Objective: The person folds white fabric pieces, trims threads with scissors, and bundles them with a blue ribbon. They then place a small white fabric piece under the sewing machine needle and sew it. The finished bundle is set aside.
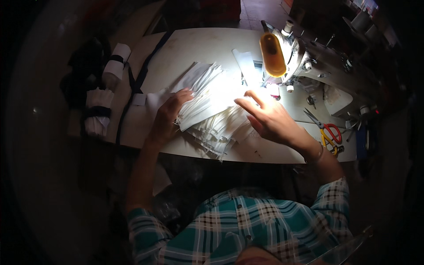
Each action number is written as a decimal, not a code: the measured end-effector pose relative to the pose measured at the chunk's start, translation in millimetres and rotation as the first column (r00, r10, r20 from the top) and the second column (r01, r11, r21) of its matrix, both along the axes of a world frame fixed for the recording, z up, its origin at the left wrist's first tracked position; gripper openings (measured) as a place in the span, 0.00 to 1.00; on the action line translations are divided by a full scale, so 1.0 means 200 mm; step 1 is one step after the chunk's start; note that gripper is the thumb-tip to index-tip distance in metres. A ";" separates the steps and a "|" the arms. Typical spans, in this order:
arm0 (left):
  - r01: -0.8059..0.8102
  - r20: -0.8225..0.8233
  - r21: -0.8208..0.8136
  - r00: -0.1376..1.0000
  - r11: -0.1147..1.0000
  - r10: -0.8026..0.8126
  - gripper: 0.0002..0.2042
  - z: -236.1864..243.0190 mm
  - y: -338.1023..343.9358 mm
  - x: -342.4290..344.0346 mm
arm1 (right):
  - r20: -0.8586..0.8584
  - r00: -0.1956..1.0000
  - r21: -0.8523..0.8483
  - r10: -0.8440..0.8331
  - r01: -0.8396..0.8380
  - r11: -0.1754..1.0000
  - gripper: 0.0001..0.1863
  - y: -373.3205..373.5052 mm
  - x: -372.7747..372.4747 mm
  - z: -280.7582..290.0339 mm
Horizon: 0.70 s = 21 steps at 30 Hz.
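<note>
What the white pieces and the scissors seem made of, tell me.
White pieces: apparently woven cloth, matte; loose threads hang from frayed edges.

Scissors: blades probably steel, greyish with a slight sheen; handles likely plastic or coated metal, smooth, one red, one yellow.

Sewing-machine table (pixel 190 42) with a stack of white fabric pieces (pixel 194 117) between two hands.
Left hand (pixel 170 110): fingers curled against the stack's left edge. Right hand (pixel 269 117): fingers parted at the right side; glare obscures any contact. Sewing machine (pixel 329 68): beyond the right hand, at the table's right, with a yellow oval part (pixel 273 55) near its lit needle area. Scissors (pixel 324 128): blades apart, one red handle, one yellow, right of the right hand. Two dark-banded white bundles (pixel 98 119): far left.
</note>
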State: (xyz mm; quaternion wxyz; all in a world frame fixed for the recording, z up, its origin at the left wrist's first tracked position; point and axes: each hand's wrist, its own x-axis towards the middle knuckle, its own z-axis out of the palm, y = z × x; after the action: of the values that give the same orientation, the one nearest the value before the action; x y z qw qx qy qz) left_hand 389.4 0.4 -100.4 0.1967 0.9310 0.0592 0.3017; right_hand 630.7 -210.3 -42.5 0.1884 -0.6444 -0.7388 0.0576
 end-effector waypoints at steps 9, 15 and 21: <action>-0.216 -0.146 -0.204 0.971 0.955 0.189 0.49 0.12 -0.02 -0.23 | 0.032 0.947 0.096 0.319 -0.320 0.942 0.47 0.49 -0.08 -0.10; -0.435 -0.256 0.117 0.855 0.893 0.451 0.26 -0.13 -0.06 -0.36 | 0.083 0.952 0.018 0.295 -0.297 0.955 0.57 0.46 -0.13 -0.11; -0.604 -0.072 0.070 0.791 0.794 0.608 0.11 -0.17 0.01 -0.41 | 0.072 0.955 0.005 0.288 -0.289 0.957 0.56 0.45 -0.12 -0.11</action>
State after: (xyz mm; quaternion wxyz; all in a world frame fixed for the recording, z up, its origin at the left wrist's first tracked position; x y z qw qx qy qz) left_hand 307.2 2.0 -133.5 0.0667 0.8796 0.3567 0.3075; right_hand 606.4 -120.2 -65.1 0.1569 -0.5297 -0.8317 0.0560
